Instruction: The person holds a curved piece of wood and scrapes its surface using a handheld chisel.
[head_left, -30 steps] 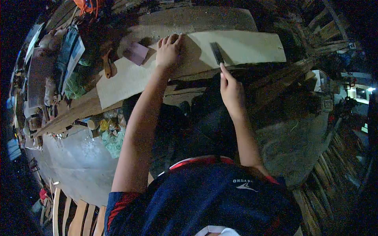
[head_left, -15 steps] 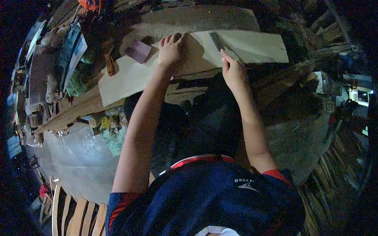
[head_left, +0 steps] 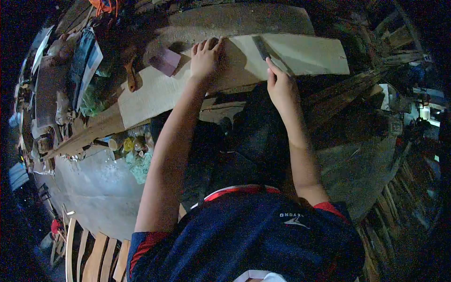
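Observation:
Across my lap lies a long, pale curved wooden board (head_left: 305, 51), brightly lit on its right part. My left hand (head_left: 205, 57) rests on its middle, fingers somewhat spread, the tips at the far edge. In my right hand (head_left: 282, 84) is a flat dark-grey metal blade (head_left: 260, 47), slanting away over the board, with my index finger stretched along it. Its lower end is hidden in my palm. Left of my left hand, a folded pinkish-purple sheet (head_left: 165, 61), perhaps sandpaper, lies by the board's far edge. A brown wooden-handled brush or tool (head_left: 131, 77) is beside it.
Behind the board is another wide wooden piece (head_left: 244, 19). Green plastic (head_left: 138, 164) and jars lie on the grey floor (head_left: 94, 188) at left. Wooden slats (head_left: 96, 258) stand at the lower left, more at the lower right. An orange cord (head_left: 105, 7) is at the top left.
The board's right end and my right hand with the blade appear slightly farther right. The view has shifted a little. Both holds look the same.

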The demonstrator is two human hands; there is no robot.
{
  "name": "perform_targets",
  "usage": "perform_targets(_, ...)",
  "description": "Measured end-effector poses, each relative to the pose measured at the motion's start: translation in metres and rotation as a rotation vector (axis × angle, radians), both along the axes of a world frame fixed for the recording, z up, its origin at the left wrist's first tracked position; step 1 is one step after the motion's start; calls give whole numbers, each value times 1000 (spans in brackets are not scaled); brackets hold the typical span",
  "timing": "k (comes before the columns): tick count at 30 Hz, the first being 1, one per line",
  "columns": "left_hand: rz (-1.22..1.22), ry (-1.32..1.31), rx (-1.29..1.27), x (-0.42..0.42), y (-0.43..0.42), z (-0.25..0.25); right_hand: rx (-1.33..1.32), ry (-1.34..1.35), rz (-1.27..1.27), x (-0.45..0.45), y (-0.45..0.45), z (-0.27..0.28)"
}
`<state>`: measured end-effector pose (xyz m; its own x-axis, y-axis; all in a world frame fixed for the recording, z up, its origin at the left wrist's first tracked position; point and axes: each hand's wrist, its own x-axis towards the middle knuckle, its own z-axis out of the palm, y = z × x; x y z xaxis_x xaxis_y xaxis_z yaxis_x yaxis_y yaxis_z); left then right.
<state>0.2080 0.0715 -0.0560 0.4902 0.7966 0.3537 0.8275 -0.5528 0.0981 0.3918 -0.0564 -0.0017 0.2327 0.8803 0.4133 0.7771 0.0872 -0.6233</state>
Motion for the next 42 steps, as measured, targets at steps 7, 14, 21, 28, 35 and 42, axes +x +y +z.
perform_targets(7, -27, -7, -39, -1, 0, 9, -561, 51, -119, -12, -26, 45)
perform_targets(14, -29, -36, -47, 0, -4, 15, -206, -67, -40, -1, 12, 13)
perform_targets(21, 16, 131, 6, -2, 4, 5, -459, 77, -96, -7, -1, 17)
perform_targets(28, 20, 107, -23, -3, 11, -5, -139, 58, -29, 0, 9, 3)
perform_targets(35, -7, 54, -4, -3, 4, -1, -100, 14, -9, 7, 18, 1)
perform_targets(42, 26, 67, -82, 0, 3, 4, -451, -5, -151, -12, -19, 33)
